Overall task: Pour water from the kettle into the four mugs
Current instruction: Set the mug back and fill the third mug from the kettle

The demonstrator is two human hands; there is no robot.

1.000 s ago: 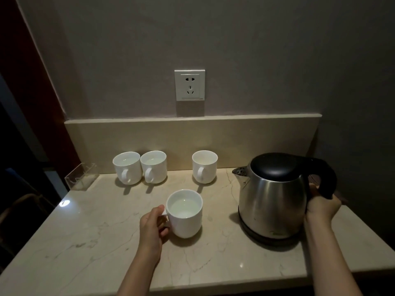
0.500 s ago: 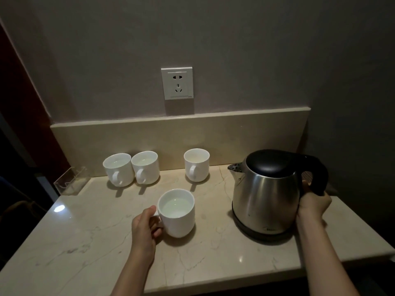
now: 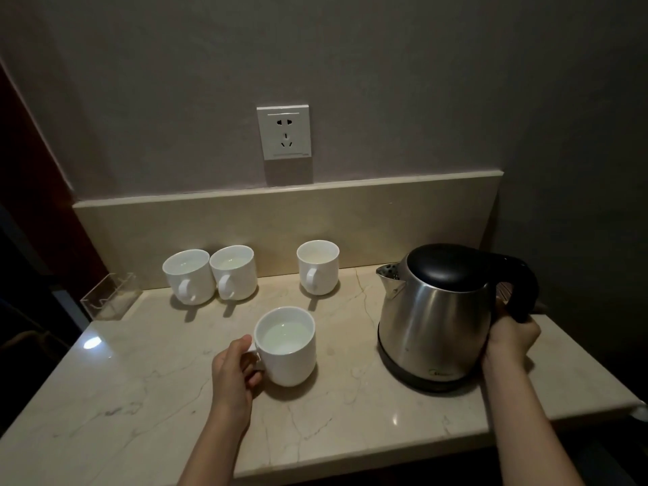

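While little has changed since a second ago, left hand (image 3: 233, 375) grips the water-filled white ceramic mug (image 3: 285, 345); right hand (image 3: 510, 340) grips the seated stainless-steel kettle (image 3: 434, 317) handle: pouring appears complete.

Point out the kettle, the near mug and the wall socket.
kettle (image 3: 431, 317), head view, on its steel body.
near mug (image 3: 292, 363), head view, on its white outer wall.
wall socket (image 3: 284, 133), head view, on the middle of its faceplate.

Only one mark shows — a small logo low on the steel kettle (image 3: 434, 320), at about 6 o'clock on its body, just above the dark base. It is too small and dim to read — no other writing can be made out.
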